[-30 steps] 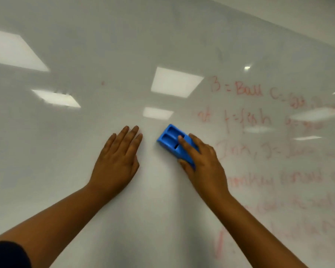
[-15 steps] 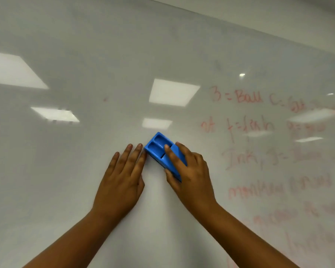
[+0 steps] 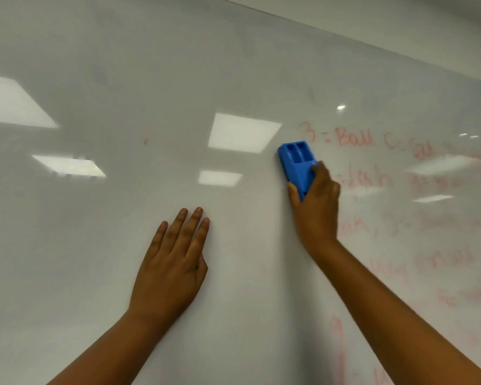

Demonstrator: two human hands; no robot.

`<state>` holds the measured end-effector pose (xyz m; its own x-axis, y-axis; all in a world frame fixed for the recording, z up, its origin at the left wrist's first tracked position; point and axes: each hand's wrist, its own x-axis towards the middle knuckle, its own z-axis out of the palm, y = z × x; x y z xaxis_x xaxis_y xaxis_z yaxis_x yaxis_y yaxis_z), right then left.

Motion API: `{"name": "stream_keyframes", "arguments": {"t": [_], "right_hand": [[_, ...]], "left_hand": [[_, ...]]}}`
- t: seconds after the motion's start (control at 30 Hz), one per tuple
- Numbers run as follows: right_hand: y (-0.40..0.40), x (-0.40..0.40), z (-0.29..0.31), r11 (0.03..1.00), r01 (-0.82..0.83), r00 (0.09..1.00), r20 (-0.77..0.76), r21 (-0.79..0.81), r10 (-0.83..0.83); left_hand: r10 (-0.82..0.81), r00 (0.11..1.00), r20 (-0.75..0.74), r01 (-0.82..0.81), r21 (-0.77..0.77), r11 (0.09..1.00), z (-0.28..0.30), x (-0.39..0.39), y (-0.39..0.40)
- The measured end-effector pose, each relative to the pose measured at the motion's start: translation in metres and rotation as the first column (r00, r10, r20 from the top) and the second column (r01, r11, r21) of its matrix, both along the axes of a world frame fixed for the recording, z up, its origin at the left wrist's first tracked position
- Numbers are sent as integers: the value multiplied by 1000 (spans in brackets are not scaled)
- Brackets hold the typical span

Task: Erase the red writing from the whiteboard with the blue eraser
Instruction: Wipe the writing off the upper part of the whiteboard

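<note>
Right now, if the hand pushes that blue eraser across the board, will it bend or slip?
Probably no bending: the blue eraser looks like hard moulded plastic with two hollow pockets, so likely light too. It should glide easily, since the whiteboard is glossy. The right hand grips its lower end.

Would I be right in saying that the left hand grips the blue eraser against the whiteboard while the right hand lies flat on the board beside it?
Not quite: the hands are swapped. In the head view the right hand grips the blue eraser against the whiteboard, beside the red writing, while the left hand lies flat on the board.
</note>
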<state>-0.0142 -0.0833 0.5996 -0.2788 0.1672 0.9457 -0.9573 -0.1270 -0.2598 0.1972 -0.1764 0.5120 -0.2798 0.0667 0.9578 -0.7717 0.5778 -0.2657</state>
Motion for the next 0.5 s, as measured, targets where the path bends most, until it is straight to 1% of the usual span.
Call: {"name": "stream_keyframes", "arguments": {"t": [0.1,0.17,0.27,0.33,0.4,0.47,0.5], "right_hand": [[-14,34,-29,997,-12,966,-257,79,32],[-17,38,-46,989,16,932,-360,145,38],[-6,16,-45,980,135,885,-462,149,-52],[2,-6,-36,974,184,884,-455,128,-107],[10,-25,-22,969,212,912,-383,128,-149],[15,-44,-4,968,217,953,-243,124,-182],[17,-53,7,973,202,971,-149,113,-185]], "left_hand": [[6,1000,3,-6,0,1000,0,0,1],[12,1000,5,-12,7,1000,0,0,1],[12,1000,7,-12,8,1000,0,1,2],[11,1000,14,-12,15,1000,0,1,2],[5,1000,11,-5,18,1000,-1,2,3],[5,1000,11,-5,10,1000,-1,2,2],[4,1000,13,-4,7,1000,-2,2,2]]}}
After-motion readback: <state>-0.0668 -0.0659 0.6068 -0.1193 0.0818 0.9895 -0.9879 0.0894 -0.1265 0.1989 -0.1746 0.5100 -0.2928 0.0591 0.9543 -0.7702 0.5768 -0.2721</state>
